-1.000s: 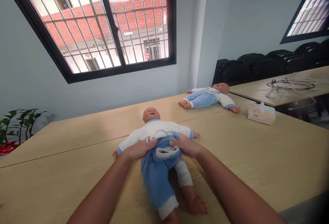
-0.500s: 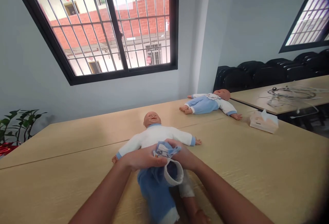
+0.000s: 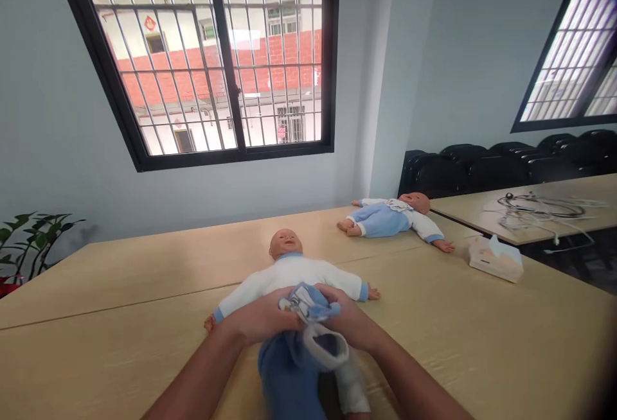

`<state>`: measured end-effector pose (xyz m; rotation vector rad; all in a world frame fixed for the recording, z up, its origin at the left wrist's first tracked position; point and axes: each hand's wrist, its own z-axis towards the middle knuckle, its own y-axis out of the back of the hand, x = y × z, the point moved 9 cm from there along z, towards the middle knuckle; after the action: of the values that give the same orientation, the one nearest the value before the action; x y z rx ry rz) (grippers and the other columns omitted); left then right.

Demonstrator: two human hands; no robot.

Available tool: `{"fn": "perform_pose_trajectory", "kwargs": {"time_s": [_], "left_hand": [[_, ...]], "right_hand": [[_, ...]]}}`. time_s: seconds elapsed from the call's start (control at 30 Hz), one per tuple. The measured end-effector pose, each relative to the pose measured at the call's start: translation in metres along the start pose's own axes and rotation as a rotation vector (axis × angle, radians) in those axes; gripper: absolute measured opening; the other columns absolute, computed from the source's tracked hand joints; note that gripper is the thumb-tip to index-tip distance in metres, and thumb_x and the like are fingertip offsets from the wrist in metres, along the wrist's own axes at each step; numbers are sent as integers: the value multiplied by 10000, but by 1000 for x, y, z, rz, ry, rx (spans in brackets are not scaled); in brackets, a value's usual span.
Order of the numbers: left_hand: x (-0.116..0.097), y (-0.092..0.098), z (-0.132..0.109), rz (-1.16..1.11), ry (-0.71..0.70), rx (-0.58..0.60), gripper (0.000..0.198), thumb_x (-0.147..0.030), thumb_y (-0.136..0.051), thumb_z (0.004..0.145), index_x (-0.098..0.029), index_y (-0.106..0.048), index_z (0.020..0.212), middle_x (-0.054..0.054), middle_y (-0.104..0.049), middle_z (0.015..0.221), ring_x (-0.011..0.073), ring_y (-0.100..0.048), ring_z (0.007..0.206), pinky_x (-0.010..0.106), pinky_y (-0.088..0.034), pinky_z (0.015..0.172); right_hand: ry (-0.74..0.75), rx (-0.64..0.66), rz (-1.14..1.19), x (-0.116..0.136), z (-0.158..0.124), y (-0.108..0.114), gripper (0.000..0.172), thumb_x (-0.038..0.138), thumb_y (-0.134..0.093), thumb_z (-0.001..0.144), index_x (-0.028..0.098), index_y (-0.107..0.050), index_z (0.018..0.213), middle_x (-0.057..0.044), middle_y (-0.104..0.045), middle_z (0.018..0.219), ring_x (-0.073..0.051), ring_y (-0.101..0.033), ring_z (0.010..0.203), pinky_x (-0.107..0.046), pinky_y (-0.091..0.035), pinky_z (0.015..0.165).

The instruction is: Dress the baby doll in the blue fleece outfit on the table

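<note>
Blue pants (image 3: 286, 378) bunched at waist of doll (image 3: 286, 244) lying face up on bench (image 3: 448, 336). Left hand (image 3: 264, 317) and right hand (image 3: 351, 318) close together, both gripping gathered pants fabric. White cuff (image 3: 328, 347) gapes just below. Second doll (image 3: 385, 219) farther back, near tissue box (image 3: 495, 259).

The baby doll (image 3: 299, 270) lies on its back, bald head toward twelve o'clock, white-sleeved, blue-cuffed arms spread to eight and four. Its blue trousers (image 3: 286, 378) stretch toward six, bunched up high, one white cuff (image 3: 312, 345) gaping; a white-covered leg (image 3: 351, 389) points to five.
</note>
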<state>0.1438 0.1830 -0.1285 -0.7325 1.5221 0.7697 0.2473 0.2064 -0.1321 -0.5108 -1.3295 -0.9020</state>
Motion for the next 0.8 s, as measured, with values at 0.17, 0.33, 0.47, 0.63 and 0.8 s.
{"fn": "perform_pose_trajectory", "kwargs": {"time_s": [0.17,0.33,0.47,0.63,0.8], "left_hand": [[21,0,5,-387,72,-65,458,-413,-860,719,-165,-732,1083,64,-730,922,201,-669,863,322,-492,884],[15,-14,1,-202,72,22,504,-238,-863,665,-209,-734,1151,14,-726,923,173,-638,860,287,-495,835],[12,-14,-7,3,85,52,581,-161,-835,650,-251,-714,1211,-19,-705,928,170,-612,866,287,-489,817],[2,-13,-15,129,37,132,500,-302,-812,730,-281,-718,1221,3,-718,1044,209,-622,961,328,-492,885],[-4,-19,-24,415,18,261,403,-401,-839,681,-342,-771,1074,-27,-745,1035,268,-657,930,379,-510,868]], "right_hand": [[-20,-33,84,-9,-2,6,394,515,-738,822,224,-670,1078,-15,-661,954,-209,-599,858,-325,-488,789],[-43,-6,-45,-10,-1,2,249,367,-782,766,228,-683,948,-3,-672,871,-207,-595,793,-331,-475,741],[-56,54,-98,2,-2,-7,180,309,-788,739,263,-698,888,-17,-708,896,-249,-630,837,-369,-499,775],[-64,-12,-89,1,-24,12,409,422,-749,791,257,-707,1162,-48,-702,1078,-296,-636,1067,-423,-500,971],[-224,-335,-223,-53,-71,41,729,612,-591,874,218,-516,1483,-145,-638,1303,-349,-619,1187,-518,-446,1089]]}}
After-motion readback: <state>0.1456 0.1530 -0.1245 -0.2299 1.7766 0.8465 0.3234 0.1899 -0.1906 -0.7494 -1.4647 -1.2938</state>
